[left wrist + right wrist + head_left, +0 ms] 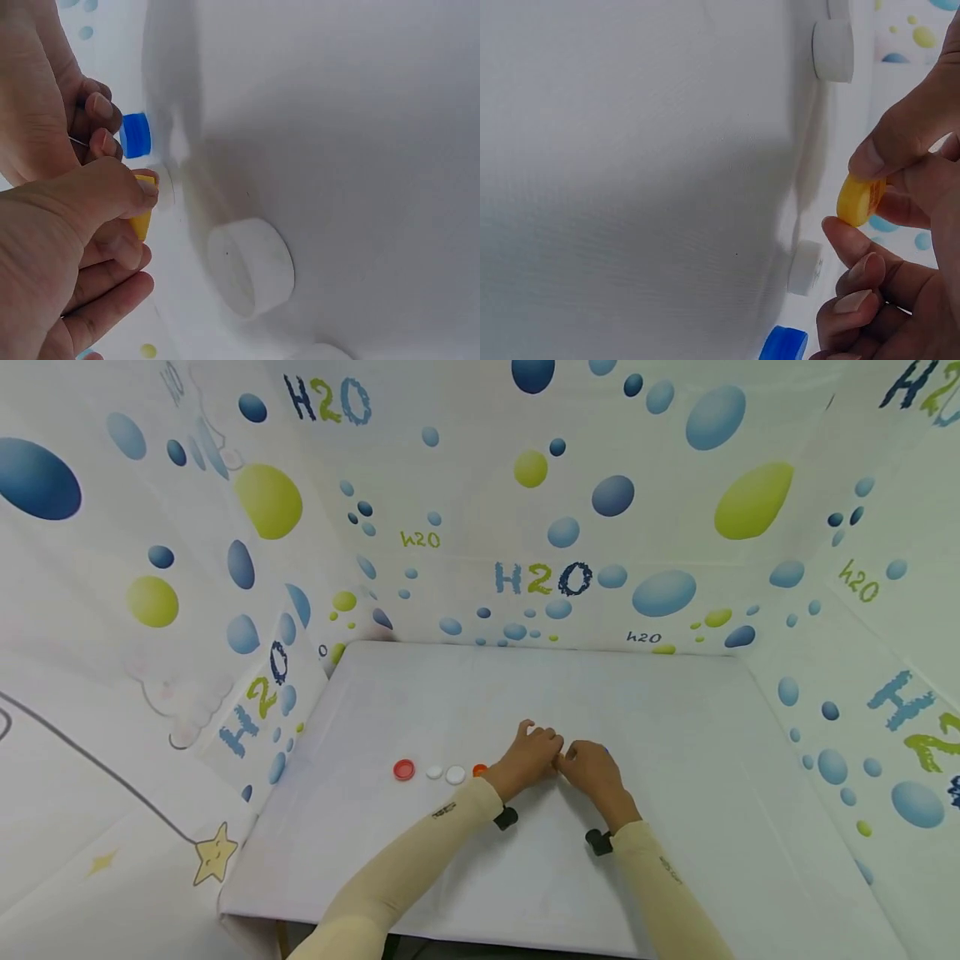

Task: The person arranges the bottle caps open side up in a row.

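A small yellow bottle cap (859,201) is held above the white table between both hands. My left hand (531,755) pinches it; in the left wrist view its thumb lies over the yellow cap (141,225). Close beside it, my right hand (592,770) has its fingertips on the same cap, with the other fingers curled. Overlapping fingers hide part of each grip. A blue cap (136,136) sits on the table beside the right hand's fingers, with a white cap (806,268) close by.
To the left on the white table (360,860) lie a red cap (403,769), two white caps (455,774) and an orange cap (480,770), partly covered by the left hand. A printed backdrop (465,485) encloses the table's back and sides.
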`<control>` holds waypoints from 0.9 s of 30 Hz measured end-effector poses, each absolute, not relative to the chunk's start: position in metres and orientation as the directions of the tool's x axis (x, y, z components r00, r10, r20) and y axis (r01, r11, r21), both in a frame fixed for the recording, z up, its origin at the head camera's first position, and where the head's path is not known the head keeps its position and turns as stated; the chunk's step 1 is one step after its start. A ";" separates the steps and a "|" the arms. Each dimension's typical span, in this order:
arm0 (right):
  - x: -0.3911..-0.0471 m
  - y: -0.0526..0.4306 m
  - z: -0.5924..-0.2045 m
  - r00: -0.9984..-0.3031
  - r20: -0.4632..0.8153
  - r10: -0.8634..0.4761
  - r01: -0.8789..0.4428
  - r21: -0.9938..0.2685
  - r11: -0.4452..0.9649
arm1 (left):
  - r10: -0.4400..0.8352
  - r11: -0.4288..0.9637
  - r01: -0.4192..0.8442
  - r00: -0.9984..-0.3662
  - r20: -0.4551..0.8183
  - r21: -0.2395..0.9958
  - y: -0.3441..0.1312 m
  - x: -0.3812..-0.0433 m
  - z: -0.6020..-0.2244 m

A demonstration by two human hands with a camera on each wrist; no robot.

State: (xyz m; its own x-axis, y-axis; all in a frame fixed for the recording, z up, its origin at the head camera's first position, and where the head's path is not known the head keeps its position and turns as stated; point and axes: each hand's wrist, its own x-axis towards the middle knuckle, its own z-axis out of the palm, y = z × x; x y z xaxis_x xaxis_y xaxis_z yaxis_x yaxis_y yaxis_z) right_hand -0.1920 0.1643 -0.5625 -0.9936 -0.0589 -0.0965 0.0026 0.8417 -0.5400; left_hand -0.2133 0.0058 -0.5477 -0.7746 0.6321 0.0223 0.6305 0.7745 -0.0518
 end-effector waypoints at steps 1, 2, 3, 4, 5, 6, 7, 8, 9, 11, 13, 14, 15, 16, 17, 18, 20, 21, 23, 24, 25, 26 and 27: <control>-0.191 0.164 -0.562 -0.993 -0.103 -0.060 0.006 -0.546 0.838 | 0.635 0.773 0.633 -0.773 0.023 -0.047 0.006 -0.213 -0.548; -0.191 0.165 -0.562 -0.992 -0.108 -0.064 0.007 -0.554 0.833 | 0.636 0.771 0.635 -0.771 0.022 -0.044 0.006 -0.212 -0.548; -0.190 0.165 -0.562 -0.992 -0.109 -0.069 0.004 -0.563 0.826 | 0.638 0.770 0.637 -0.770 0.022 -0.039 0.006 -0.211 -0.549; -0.189 0.166 -0.562 -0.991 -0.109 -0.073 0.002 -0.570 0.821 | 0.638 0.770 0.637 -0.770 0.023 -0.029 0.006 -0.210 -0.549; -0.188 0.166 -0.563 -0.991 -0.109 -0.076 0.002 -0.583 0.812 | 0.637 0.771 0.637 -0.770 0.024 -0.019 0.006 -0.209 -0.550; -0.187 0.167 -0.563 -0.991 -0.108 -0.080 0.000 -0.597 0.802 | 0.637 0.771 0.637 -0.771 0.023 -0.009 0.005 -0.208 -0.550; -0.186 0.167 -0.564 -0.991 -0.106 -0.084 -0.002 -0.610 0.792 | 0.636 0.771 0.636 -0.771 0.024 0.013 0.004 -0.208 -0.551; -0.186 0.168 -0.565 -0.991 -0.104 -0.089 -0.005 -0.623 0.782 | 0.635 0.772 0.635 -0.772 0.026 0.027 0.004 -0.207 -0.551; -0.185 0.168 -0.567 -0.990 -0.102 -0.093 -0.007 -0.638 0.770 | 0.632 0.773 0.633 -0.774 0.027 0.041 0.003 -0.206 -0.551; -0.184 0.170 -0.569 -0.989 -0.112 -0.093 0.005 -0.665 0.747 | 0.628 0.776 0.628 -0.778 0.020 0.057 0.002 -0.205 -0.550; -0.182 0.171 -0.570 -0.987 -0.127 -0.095 0.018 -0.683 0.730 | 0.624 0.779 0.623 -0.781 0.011 0.075 0.001 -0.203 -0.549; -0.181 0.171 -0.571 -0.986 -0.138 -0.093 0.028 -0.691 0.723 | 0.621 0.781 0.620 -0.783 0.003 0.076 0.000 -0.202 -0.548; -0.181 0.172 -0.571 -0.985 -0.149 -0.090 0.040 -0.696 0.716 | 0.619 0.783 0.617 -0.785 -0.007 0.084 0.000 -0.202 -0.548; -0.180 0.172 -0.572 -0.983 -0.161 -0.086 0.052 -0.700 0.712 | 0.617 0.784 0.613 -0.787 -0.017 0.096 -0.001 -0.202 -0.548; -0.180 0.172 -0.572 -0.982 -0.166 -0.088 0.057 -0.709 0.703 | 0.615 0.785 0.609 -0.788 -0.024 0.112 -0.001 -0.202 -0.549; -0.180 0.172 -0.573 -0.981 -0.170 -0.090 0.060 -0.714 0.698 | 0.613 0.786 0.605 -0.789 -0.031 0.127 -0.001 -0.202 -0.549; -0.180 0.173 -0.574 -0.981 -0.169 -0.096 0.058 -0.727 0.685 | 0.612 0.785 0.599 -0.790 -0.041 0.157 -0.002 -0.202 -0.549; -0.179 0.173 -0.574 -0.980 -0.170 -0.102 0.056 -0.733 0.678 | 0.612 0.784 0.598 -0.790 -0.044 0.169 -0.003 -0.203 -0.549; -0.178 0.174 -0.575 -0.979 -0.174 -0.109 0.057 -0.740 0.670 | 0.612 0.781 0.592 -0.790 -0.050 0.199 -0.004 -0.203 -0.550; -0.178 0.174 -0.575 -0.978 -0.179 -0.110 0.060 -0.740 0.670 | 0.612 0.779 0.590 -0.789 -0.054 0.214 -0.004 -0.204 -0.550; -0.177 0.174 -0.574 -0.977 -0.184 -0.111 0.063 -0.740 0.669 | 0.612 0.777 0.587 -0.789 -0.058 0.227 -0.005 -0.204 -0.550; -0.176 0.174 -0.574 -0.975 -0.191 -0.110 0.069 -0.738 0.671 | 0.612 0.776 0.583 -0.788 -0.065 0.238 -0.005 -0.204 -0.551; -0.176 0.174 -0.574 -0.975 -0.195 -0.109 0.073 -0.737 0.671 | 0.612 0.775 0.580 -0.788 -0.069 0.249 -0.005 -0.205 -0.552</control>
